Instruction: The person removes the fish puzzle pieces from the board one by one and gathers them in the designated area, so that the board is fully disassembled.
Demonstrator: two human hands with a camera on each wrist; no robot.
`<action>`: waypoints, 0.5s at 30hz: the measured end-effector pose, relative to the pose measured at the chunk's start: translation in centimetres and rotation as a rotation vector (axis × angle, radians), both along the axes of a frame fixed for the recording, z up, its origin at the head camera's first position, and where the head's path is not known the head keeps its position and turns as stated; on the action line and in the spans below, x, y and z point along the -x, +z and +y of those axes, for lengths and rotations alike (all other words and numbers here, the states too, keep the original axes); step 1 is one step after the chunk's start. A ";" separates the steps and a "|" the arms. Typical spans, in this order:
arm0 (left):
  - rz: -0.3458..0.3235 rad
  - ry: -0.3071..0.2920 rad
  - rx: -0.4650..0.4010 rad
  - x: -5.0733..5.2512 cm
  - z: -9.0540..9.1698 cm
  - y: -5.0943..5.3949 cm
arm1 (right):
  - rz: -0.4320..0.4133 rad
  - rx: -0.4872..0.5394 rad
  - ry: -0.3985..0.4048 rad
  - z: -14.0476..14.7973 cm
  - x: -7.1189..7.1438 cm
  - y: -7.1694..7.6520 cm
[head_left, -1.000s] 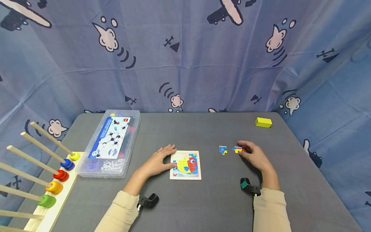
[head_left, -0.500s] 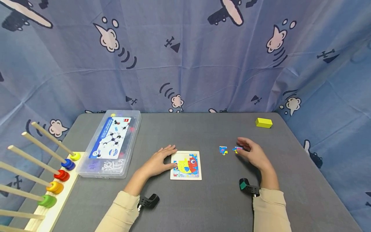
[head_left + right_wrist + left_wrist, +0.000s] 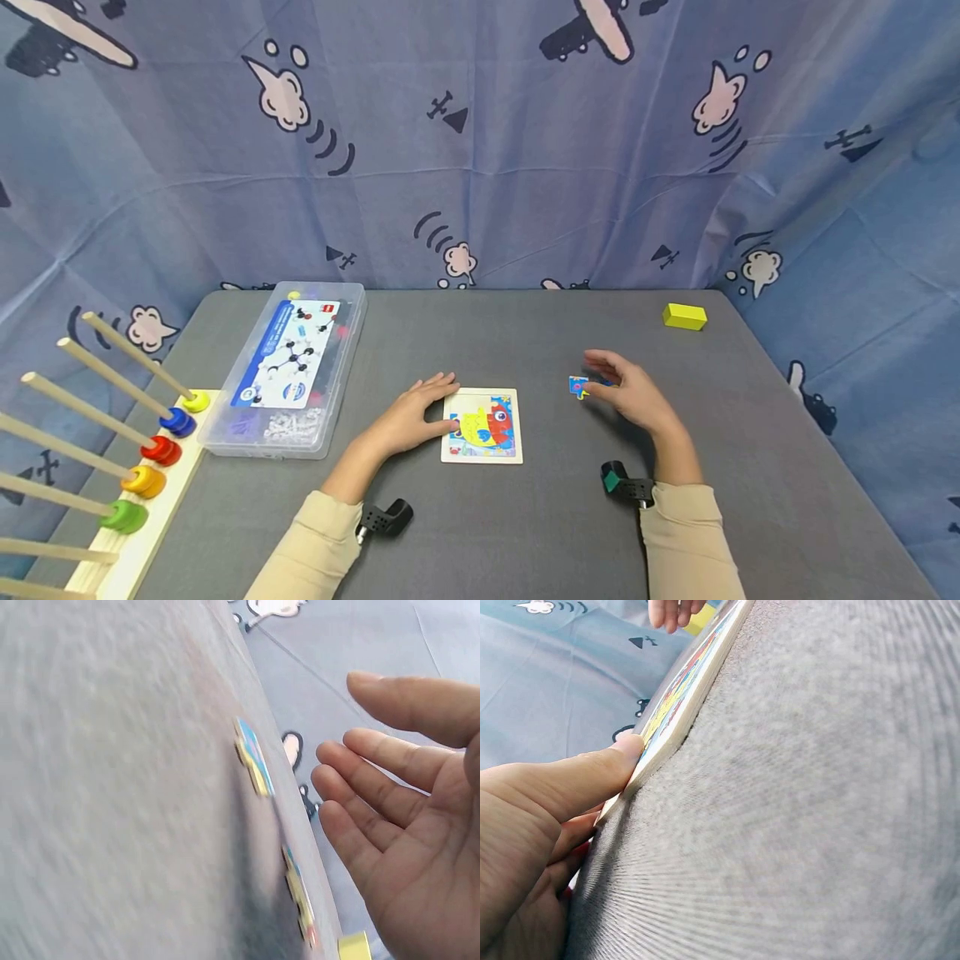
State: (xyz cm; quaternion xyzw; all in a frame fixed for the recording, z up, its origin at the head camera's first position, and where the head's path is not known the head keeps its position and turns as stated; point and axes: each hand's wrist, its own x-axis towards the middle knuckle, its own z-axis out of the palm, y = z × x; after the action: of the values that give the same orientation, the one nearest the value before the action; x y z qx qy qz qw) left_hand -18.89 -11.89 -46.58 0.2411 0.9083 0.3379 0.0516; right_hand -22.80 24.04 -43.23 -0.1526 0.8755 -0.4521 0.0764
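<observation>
A square wooden jigsaw puzzle board (image 3: 498, 422) with a red and yellow fish picture lies on the grey table. My left hand (image 3: 411, 421) rests at its left side, the thumb touching the frame's edge with the fingers extended. To the right, my right hand (image 3: 632, 394) hovers over two loose puzzle pieces, its fingers relaxed and apart from the thumb, with nothing between them. The nearer puzzle piece (image 3: 253, 757) is blue and yellow. Another puzzle piece (image 3: 299, 896) lies past it, mostly covered by the right hand in the head view.
On the left stand a clear plastic case (image 3: 288, 371) with a molecule-model label and a wooden bead rack (image 3: 168, 471) with upright pegs. A yellow block (image 3: 684, 317) sits at the back right. A patterned blue curtain (image 3: 510, 167) hangs behind the table.
My right hand has come away from the right-hand puzzle piece and shifted left toward the other one. The left hand stays on the puzzle board.
</observation>
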 end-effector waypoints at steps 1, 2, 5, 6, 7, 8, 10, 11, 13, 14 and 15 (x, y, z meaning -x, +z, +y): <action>0.001 0.003 0.000 0.0 0.0 0.0 | 0.000 0.000 0.006 -0.3 0.1 0.0; 0.002 0.005 0.001 0.1 0.0 0.0 | 0.001 0.000 0.012 -0.6 0.2 0.1; 0.006 0.008 0.000 0.1 -0.1 0.0 | 0.005 0.007 0.031 -1.4 0.2 0.1; 0.007 0.005 -0.001 0.1 -0.1 0.0 | 0.003 0.016 0.038 -1.7 0.2 0.2; 0.006 0.003 0.002 0.1 0.0 -0.1 | 0.004 0.021 0.045 -2.0 0.1 0.2; 0.006 -0.001 0.003 0.1 0.0 -0.1 | 0.005 0.021 0.052 -2.3 0.0 0.3; 0.005 -0.005 0.007 0.1 0.0 -0.1 | 0.014 0.019 0.067 -2.9 -0.2 0.4; 0.004 -0.006 0.010 0.1 0.0 -0.1 | 0.019 0.020 0.077 -3.2 -0.3 0.4; 0.008 -0.006 0.013 0.1 0.0 -0.2 | 0.035 0.014 0.096 -3.8 -0.4 0.4; 0.010 -0.004 0.011 0.2 0.0 -0.2 | 0.041 0.019 0.108 -4.2 -0.4 0.4; 0.011 -0.002 0.009 0.2 0.0 -0.2 | 0.046 0.023 0.121 -4.5 -0.3 0.4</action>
State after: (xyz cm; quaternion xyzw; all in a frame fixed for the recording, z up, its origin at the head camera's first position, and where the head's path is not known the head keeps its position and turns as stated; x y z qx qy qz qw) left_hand -19.09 -11.91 -46.73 0.2435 0.9100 0.3322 0.0478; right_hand -22.48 19.55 -42.84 -0.2166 0.8608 -0.4532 0.0820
